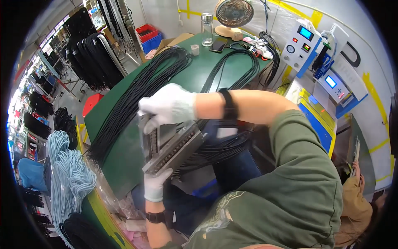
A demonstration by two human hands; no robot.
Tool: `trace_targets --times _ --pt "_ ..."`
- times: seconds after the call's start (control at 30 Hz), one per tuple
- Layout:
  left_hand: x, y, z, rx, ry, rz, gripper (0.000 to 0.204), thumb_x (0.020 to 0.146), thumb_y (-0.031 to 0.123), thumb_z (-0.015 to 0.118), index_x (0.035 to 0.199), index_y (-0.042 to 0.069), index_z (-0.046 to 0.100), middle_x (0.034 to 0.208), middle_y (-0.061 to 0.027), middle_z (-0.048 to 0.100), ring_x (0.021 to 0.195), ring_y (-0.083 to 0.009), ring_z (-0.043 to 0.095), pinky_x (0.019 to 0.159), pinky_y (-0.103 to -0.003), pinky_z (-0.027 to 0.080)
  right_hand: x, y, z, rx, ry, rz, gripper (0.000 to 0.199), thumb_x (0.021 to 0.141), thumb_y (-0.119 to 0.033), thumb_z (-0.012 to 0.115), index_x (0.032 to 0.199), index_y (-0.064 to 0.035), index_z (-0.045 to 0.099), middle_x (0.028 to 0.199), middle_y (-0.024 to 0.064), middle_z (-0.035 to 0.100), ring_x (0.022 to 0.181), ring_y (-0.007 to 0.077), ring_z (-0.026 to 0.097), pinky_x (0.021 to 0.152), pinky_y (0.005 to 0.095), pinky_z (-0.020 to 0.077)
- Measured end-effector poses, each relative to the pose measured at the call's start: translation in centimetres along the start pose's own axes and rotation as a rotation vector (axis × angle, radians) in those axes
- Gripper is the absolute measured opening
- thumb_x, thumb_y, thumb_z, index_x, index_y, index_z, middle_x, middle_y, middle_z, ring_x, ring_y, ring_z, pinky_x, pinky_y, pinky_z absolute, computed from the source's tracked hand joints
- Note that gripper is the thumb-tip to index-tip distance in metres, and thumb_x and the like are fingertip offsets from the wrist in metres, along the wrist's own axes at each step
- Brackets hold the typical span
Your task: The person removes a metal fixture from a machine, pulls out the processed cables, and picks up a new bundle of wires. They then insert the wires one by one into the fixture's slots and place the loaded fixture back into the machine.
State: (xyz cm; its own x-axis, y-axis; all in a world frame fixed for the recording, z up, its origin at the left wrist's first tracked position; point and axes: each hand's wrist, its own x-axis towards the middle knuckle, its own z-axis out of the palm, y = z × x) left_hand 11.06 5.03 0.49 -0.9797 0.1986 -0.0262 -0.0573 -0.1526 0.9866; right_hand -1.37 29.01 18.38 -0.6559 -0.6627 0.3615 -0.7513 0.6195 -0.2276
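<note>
A grey metal fixture (176, 150) is tilted above the green table's near edge. It has a thick bar with a row of small slots, joined at an angle to a narrower slotted bar (153, 143). My right hand (168, 103), in a white glove, reaches across from the right, its fingers closed around the top of the narrower bar. Below, my left hand (156, 184), also gloved, grips the fixture's lower corner; its fingers are partly hidden behind the metal. Black cables (219, 151) hang in a bundle behind the fixture. Motion blurs the metal slightly.
Long black cable bundles (137, 91) lie across the green table (199, 54). A glass bottle (207, 31), a phone (218, 45) and a fan (234, 14) stand or lie at the back. Control boxes (300, 45) are at right, light-blue cables (70, 174) at left. A co-worker (354, 207) sits lower right.
</note>
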Motion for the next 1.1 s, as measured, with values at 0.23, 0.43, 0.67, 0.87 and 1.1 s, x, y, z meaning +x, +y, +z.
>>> trace_targets --times 0.23,0.43,0.67,0.87,1.1 --pt "3.8 3.7 -3.0 -0.049 -0.199 0.133 0.064 0.078 0.003 0.080 0.136 -0.004 0.053 0.129 -0.0147 0.063 0.112 -0.0251 0.064 0.097 -0.038 0.053 -17.8 -0.4 -19.6 -0.575 0.612 0.114 0.037 0.082 -0.015 0.074 0.114 -0.0041 0.062 0.101 0.0115 0.066 0.094 0.0310 0.063 0.089 0.0430 0.0476" --pt "9.6 2.3 -4.3 -0.116 -0.152 -0.006 0.052 0.091 0.016 0.071 0.138 0.002 0.054 0.131 -0.0114 0.062 0.112 -0.0257 0.066 0.092 -0.038 0.057 -29.0 -7.3 -28.5 0.444 1.276 0.629 0.059 0.103 -0.049 0.050 0.128 0.0032 0.061 0.118 0.0112 0.069 0.103 0.0189 0.068 0.089 0.0293 0.0556" --pt "10.0 2.5 -3.2 -0.088 -0.144 -0.106 0.049 0.095 0.023 0.068 0.138 0.005 0.054 0.129 -0.0100 0.063 0.111 -0.0234 0.067 0.083 -0.037 0.061 -56.7 0.5 -28.8 0.377 1.512 1.172 0.045 0.100 -0.025 0.061 0.138 -0.0027 0.055 0.127 0.0107 0.065 0.106 0.0181 0.067 0.091 0.0261 0.0529" --pt "9.4 3.2 -3.3 -0.062 -0.097 -0.134 0.049 0.095 0.025 0.069 0.138 0.007 0.054 0.126 -0.0081 0.065 0.106 -0.0210 0.069 0.080 -0.035 0.062 -72.8 6.2 -18.4 0.131 1.153 1.704 0.084 0.086 -0.058 0.072 0.127 0.0147 0.059 0.121 0.0164 0.067 0.107 0.0230 0.062 0.094 0.0333 0.0489" --pt "8.4 3.9 -4.0 0.043 -0.001 -0.170 0.048 0.095 0.027 0.069 0.137 0.012 0.055 0.123 -0.0057 0.066 0.102 -0.0181 0.069 0.073 -0.032 0.061 -77.7 13.5 -11.1 0.120 0.977 1.985 0.077 0.089 -0.056 0.070 0.132 0.0067 0.059 0.128 0.0121 0.064 0.117 0.0223 0.060 0.092 0.0351 0.0511"
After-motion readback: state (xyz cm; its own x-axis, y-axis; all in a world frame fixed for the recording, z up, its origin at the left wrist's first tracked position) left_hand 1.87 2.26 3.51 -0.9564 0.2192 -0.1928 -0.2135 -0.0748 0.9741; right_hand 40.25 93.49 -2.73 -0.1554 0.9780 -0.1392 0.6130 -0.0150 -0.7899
